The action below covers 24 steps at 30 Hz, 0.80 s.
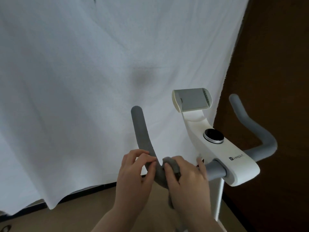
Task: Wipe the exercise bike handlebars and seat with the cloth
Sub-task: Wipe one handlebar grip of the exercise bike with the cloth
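Observation:
A white exercise bike console (222, 153) carries grey padded handlebars. The left handlebar (140, 128) curves up and away from me; the right handlebar (255, 131) rises at the far right. My left hand (135, 173) holds the bend of the left handlebar, its fingers curled over the bar. My right hand (187, 178) grips a grey cloth (173, 166) and presses it against the same bend, just right of the left hand. A tail of the cloth hangs below my right hand. The seat is out of view.
A white sheet (83, 81) hangs behind the bike down to the floor. A phone holder (192, 100) and a round black dial (213, 136) sit on the console. A dark brown wall (275, 47) is at right, tan floor (75, 215) below.

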Each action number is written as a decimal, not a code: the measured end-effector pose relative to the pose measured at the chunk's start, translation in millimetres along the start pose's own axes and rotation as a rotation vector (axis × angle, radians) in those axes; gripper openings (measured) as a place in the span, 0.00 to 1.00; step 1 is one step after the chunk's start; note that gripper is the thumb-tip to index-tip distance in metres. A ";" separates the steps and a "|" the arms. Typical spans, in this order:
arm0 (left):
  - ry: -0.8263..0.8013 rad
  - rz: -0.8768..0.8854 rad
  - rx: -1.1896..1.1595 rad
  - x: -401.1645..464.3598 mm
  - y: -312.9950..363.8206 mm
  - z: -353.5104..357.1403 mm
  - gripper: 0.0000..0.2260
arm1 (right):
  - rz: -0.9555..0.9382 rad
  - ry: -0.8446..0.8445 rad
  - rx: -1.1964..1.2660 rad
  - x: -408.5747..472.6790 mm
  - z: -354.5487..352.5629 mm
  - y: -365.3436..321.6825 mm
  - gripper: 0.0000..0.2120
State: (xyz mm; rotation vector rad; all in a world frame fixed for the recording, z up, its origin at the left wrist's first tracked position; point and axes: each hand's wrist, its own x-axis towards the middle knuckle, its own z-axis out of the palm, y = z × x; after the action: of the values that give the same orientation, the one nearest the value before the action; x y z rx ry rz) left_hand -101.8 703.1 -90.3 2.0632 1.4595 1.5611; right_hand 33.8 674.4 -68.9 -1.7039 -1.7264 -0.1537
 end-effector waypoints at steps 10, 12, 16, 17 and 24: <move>-0.039 0.081 0.100 6.5 2.1 -1.3 0.04 | -0.123 0.064 0.104 2.0 -2.2 7.5 0.09; -0.062 0.161 0.099 8.8 5.9 0.1 0.08 | -0.106 0.032 0.105 5.1 -5.3 16.1 0.09; -0.094 0.305 0.097 10.7 6.9 3.2 0.09 | -0.004 0.101 0.096 3.9 -16.6 30.1 0.08; -0.089 0.317 0.090 11.0 6.7 5.2 0.09 | 0.000 0.080 0.103 -0.2 -15.5 22.0 0.06; -0.103 0.302 0.016 12.0 3.9 7.3 0.10 | 0.100 0.083 0.168 3.3 -21.3 39.2 0.10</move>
State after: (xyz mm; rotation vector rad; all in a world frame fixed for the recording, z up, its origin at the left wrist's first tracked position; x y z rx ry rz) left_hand -93.9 713.2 -83.3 2.4252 1.1717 1.5168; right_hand 78.3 670.8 -66.0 -1.6331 -1.5451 -0.0329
